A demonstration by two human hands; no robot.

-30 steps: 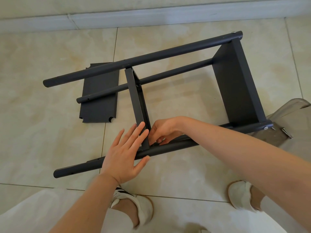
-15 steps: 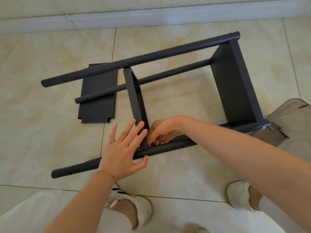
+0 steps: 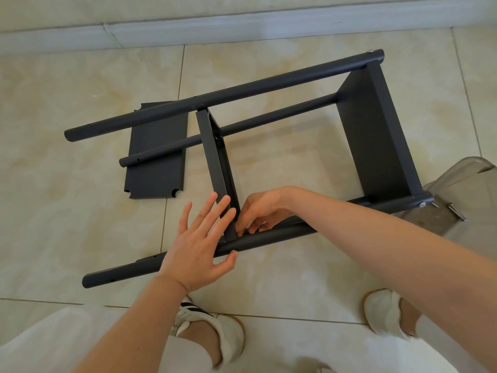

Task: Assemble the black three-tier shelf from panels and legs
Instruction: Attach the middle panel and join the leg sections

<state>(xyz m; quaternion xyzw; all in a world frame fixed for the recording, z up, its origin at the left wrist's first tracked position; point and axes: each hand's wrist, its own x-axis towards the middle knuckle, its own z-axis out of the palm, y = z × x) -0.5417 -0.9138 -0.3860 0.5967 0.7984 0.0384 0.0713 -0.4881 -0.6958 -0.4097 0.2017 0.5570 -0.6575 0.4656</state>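
The black shelf frame lies on its side on the tiled floor. Its far leg (image 3: 228, 94) and near leg (image 3: 282, 234) run left to right, with a third leg (image 3: 269, 119) lower between them. An end panel (image 3: 376, 135) joins them at the right. A middle panel (image 3: 215, 157) stands on edge between the legs. My left hand (image 3: 199, 246) presses flat, fingers spread, against that panel's near end and the near leg, thumb beside a silver screw head (image 3: 233, 251). My right hand (image 3: 261, 211) pinches something small at the joint inside the panel; what it is stays hidden.
A loose black panel (image 3: 156, 168) lies flat on the floor under the legs' left ends. A clear plastic box (image 3: 457, 192) with metal screws (image 3: 455, 211) sits at the right. The white skirting runs along the far wall. My feet in white shoes are at the bottom.
My left hand has slid slightly toward me and left, its thumb now under the near leg by the screw. My right hand stays at the joint.
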